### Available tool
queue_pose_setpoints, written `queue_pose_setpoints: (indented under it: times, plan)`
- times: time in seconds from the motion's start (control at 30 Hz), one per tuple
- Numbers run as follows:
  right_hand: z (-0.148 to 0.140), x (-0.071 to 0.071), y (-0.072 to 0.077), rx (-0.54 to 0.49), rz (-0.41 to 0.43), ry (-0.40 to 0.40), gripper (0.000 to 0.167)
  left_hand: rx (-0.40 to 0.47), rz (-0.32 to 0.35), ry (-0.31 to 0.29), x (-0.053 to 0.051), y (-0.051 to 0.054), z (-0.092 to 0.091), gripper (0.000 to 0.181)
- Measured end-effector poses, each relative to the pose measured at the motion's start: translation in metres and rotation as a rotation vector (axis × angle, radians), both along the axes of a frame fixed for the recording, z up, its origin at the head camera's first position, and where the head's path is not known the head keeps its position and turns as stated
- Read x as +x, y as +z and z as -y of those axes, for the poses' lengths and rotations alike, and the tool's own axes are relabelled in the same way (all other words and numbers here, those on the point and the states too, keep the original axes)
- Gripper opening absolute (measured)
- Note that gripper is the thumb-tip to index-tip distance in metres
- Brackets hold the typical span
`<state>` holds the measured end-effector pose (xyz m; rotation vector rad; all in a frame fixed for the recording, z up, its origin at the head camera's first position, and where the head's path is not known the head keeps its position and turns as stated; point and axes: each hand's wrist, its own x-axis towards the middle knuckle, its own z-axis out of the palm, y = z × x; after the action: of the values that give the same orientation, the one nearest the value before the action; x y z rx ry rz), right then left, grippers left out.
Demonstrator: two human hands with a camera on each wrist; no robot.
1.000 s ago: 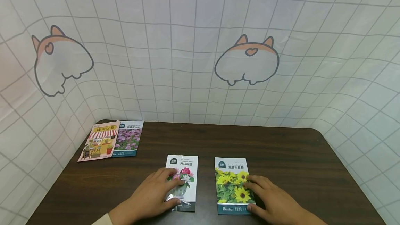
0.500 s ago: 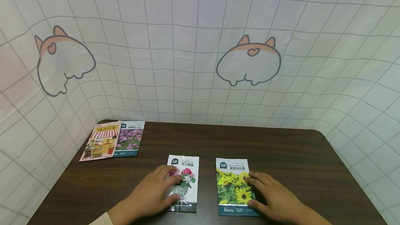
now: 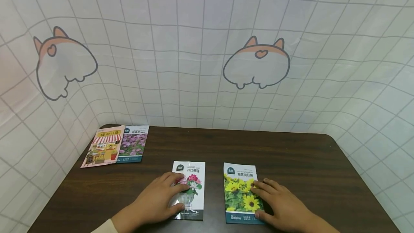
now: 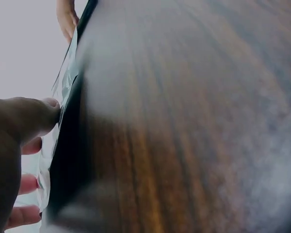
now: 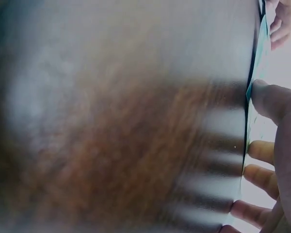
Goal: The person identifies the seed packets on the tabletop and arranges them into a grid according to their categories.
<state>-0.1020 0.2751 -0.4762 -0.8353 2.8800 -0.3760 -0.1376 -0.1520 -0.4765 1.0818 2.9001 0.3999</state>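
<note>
White cloth with a grey grid (image 3: pixel 194 17) hangs behind and on both sides of a dark brown wooden desk (image 3: pixel 284 154). At far left, the cloth bears a cartoon corgi seen from behind (image 3: pixel 69 64). Below it, in the desk's back left corner, a pink packet with a striped shop awning (image 3: pixel 102 146) overlaps the left edge of a purple-flower packet (image 3: pixel 133 145). Nearer the person, front and centre, the left hand (image 3: pixel 158 199), below a pale sleeve (image 3: pixel 106 227), lies relaxed and spread over the left part of a white packet picturing pink flowers (image 3: pixel 196 199), fingertips touching it. Just right of that, apart, a yellow sunflower packet (image 3: pixel 236 197) lies flat. A second corgi (image 3: pixel 257 64) is on the cloth above. Rightmost, the right hand (image 3: pixel 281 202) rests loosely extended on the sunflower packet's right side, thumb near its lower corner.
</note>
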Motion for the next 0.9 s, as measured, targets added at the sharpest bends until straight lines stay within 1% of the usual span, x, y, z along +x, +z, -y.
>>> queue_pose_setpoints:
  times: [0.13,0.23,0.47,0.67,0.9]
  plan:
    - [0.0004,-0.0007,0.0000,0.009,0.044,-0.005,0.076,0.005,-0.008,-0.001,0.0009,0.0001,0.0003,0.051]
    - [0.0009,-0.0005,0.0004,0.010,0.062,-0.008,0.077,0.006,-0.014,-0.003,0.0024,0.0001,0.0004,0.051]
    - [0.0004,0.0035,0.0004,-0.004,0.010,0.025,0.075,0.007,-0.013,-0.006,0.0066,0.0014,0.0002,0.051]
    - [0.0007,0.0057,0.0017,0.004,0.045,-0.002,0.077,-0.007,-0.003,-0.008,0.0088,0.0009,-0.0002,0.052]
    - [0.0011,0.0060,0.0018,-0.016,0.034,0.003,0.076,-0.015,0.039,0.007,0.0092,0.0015,-0.0005,0.054]
